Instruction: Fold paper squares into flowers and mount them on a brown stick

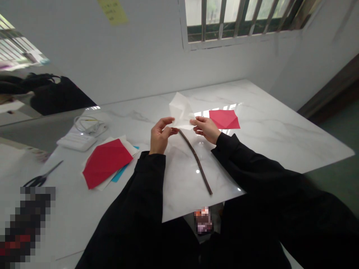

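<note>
Between my two hands a sheet of thin white paper (181, 110) is held up, creased and slightly see-through. My left hand (162, 134) pinches its lower left corner between thumb and fingers. The lower right corner is gripped by my right hand (206, 127). Below the paper a thin brown stick (196, 158) lies slanting on the table; its upper end lies near my left fingertips, and I cannot tell if they touch it. Beyond my right hand a red paper sheet (224, 118) with fold creases lies flat.
Left of my arm is a stack of papers with a red sheet (108, 160) on top, white and blue edges showing beneath. Scissors (42, 177) and a white device with a coiled cable (77, 140) lie further left. The white marbled table (286, 130) meets a wall with a barred window.
</note>
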`<state>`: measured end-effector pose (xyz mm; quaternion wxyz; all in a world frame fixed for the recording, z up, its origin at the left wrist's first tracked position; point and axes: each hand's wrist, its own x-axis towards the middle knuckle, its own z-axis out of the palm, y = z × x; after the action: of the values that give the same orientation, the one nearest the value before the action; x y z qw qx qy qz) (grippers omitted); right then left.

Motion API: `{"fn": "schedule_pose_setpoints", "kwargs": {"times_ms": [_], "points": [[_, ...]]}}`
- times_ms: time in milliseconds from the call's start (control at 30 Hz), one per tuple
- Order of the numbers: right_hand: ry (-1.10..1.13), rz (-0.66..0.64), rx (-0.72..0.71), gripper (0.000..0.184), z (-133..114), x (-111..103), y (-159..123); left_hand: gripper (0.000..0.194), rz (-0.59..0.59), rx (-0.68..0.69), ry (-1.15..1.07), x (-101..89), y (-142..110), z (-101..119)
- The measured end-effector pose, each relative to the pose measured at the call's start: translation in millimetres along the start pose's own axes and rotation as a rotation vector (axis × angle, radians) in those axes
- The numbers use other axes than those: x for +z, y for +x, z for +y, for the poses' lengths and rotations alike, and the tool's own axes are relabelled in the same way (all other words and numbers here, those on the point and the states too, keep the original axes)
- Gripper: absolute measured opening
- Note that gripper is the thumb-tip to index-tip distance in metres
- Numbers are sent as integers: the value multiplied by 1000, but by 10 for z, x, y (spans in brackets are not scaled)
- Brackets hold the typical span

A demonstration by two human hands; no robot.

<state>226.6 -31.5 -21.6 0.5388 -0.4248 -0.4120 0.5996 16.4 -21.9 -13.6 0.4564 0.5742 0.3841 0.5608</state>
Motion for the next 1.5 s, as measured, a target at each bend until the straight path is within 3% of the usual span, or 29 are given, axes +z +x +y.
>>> {"fn": "schedule_pose_setpoints", "kwargs": {"times_ms": [133, 300, 400, 600, 700, 967, 1500], "points": [[-17, 19, -13, 37, -9, 10, -16, 39, -4, 33, 73, 41, -47, 40], [24, 64, -56, 52, -29, 26, -17, 25, 43, -7, 64, 71, -62, 63], [92, 77, -42, 56, -47, 21, 15, 29, 95, 19, 48, 57, -38, 43], [214, 68, 4, 32, -61, 1, 43, 37, 117, 10, 17, 36, -16, 3], [231, 31, -13, 33, -81, 6, 24, 38, 120, 12, 0, 35, -12, -7], [133, -28, -105, 57, -158, 11, -40, 34, 148, -9, -33, 29, -1, -2], [-81, 8, -268, 49, -68, 23, -17, 36, 149, -34, -45, 32, -13, -20]]}}
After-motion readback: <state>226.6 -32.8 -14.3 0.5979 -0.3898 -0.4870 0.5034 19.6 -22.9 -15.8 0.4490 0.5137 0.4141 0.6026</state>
